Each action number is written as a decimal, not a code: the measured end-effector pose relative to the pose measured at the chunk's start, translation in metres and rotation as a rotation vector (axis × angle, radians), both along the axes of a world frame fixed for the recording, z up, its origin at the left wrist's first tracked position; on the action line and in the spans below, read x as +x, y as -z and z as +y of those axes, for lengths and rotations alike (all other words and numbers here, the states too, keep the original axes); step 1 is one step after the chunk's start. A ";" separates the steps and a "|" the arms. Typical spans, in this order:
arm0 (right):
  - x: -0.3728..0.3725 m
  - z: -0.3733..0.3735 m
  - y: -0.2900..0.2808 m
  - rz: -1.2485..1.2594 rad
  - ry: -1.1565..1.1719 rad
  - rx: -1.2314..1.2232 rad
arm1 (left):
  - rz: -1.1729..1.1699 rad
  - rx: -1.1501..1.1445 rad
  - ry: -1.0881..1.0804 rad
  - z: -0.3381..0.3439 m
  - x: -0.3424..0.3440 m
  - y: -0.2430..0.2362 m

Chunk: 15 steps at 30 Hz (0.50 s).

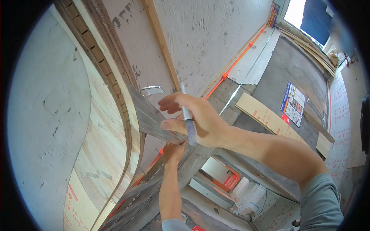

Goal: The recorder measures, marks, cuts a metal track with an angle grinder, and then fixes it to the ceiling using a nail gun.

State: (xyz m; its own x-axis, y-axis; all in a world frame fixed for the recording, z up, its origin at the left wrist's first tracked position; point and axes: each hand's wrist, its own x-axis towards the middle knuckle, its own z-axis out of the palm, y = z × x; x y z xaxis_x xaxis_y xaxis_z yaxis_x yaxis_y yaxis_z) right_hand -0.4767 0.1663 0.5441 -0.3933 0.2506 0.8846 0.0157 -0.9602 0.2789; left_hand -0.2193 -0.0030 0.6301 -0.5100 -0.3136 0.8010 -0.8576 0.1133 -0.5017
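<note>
My right hand is raised near the middle of the view. A slim white and grey pen rests in the crook of its thumb, pointing up, while thumb and fingertips curve toward each other. Below it, my left hand has its fingers closed at the lower end of a smooth grey strip; the kind of strip is not clear. This strip slants up to the edge of a curved wooden panel. Dark slots cut the panel's layered edge. A shiny metal bracket-like piece sits by the strip's upper end, near my right fingertips.
A wooden batten crosses the pale board behind. An orange pipe runs along the wall's edge. On the right are a plank, a printed poster and stacked timber. A doorway opening shows at lower right.
</note>
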 end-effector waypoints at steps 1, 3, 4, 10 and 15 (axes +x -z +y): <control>0.001 0.000 -0.004 0.017 0.018 -0.040 | -0.021 0.029 -0.006 0.002 0.001 -0.002; -0.002 -0.002 -0.009 0.036 0.037 -0.073 | -0.041 0.065 -0.011 0.000 0.000 -0.002; -0.004 0.001 -0.013 0.092 0.033 0.012 | -0.067 0.016 0.020 -0.003 0.003 -0.003; -0.005 -0.003 -0.024 0.162 0.044 0.019 | -0.057 -0.017 0.093 -0.008 0.011 -0.005; -0.010 -0.002 -0.026 0.231 0.081 0.017 | -0.039 -0.015 0.065 -0.005 0.008 -0.003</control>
